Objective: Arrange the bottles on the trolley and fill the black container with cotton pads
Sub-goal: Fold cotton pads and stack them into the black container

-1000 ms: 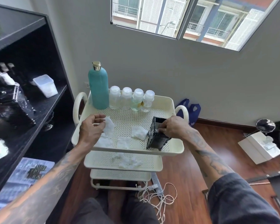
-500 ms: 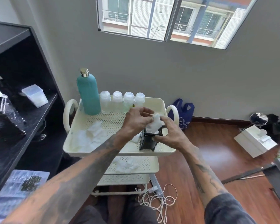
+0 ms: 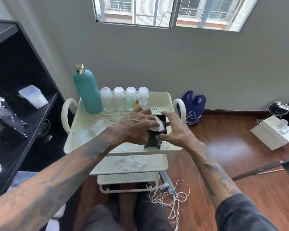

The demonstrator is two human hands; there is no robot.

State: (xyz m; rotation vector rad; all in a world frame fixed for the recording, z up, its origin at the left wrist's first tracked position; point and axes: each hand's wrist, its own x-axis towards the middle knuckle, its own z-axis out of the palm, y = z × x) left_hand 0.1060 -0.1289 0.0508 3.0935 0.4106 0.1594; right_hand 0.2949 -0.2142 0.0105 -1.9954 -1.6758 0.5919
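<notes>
Low in the frame, white cables (image 3: 169,195) coil on the wooden floor (image 3: 223,155) beside the cream trolley (image 3: 158,99). On its top tray, mid-frame, the right hand (image 3: 174,130) grips the upright black container (image 3: 154,135) while the left hand (image 3: 135,125) presses a cotton pad (image 3: 160,125) into its opening. Loose pads (image 3: 92,130) lie left. Behind stand a teal bottle (image 3: 87,92) and four clear bottles (image 3: 124,99), before a grey wall (image 3: 157,60); black shelving (image 3: 15,97) fills the left.

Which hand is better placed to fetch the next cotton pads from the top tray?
Left. The loose cotton pads lie on the tray's left side, nearest the left hand, which is over the black container. The right hand braces that container on its right.
</notes>
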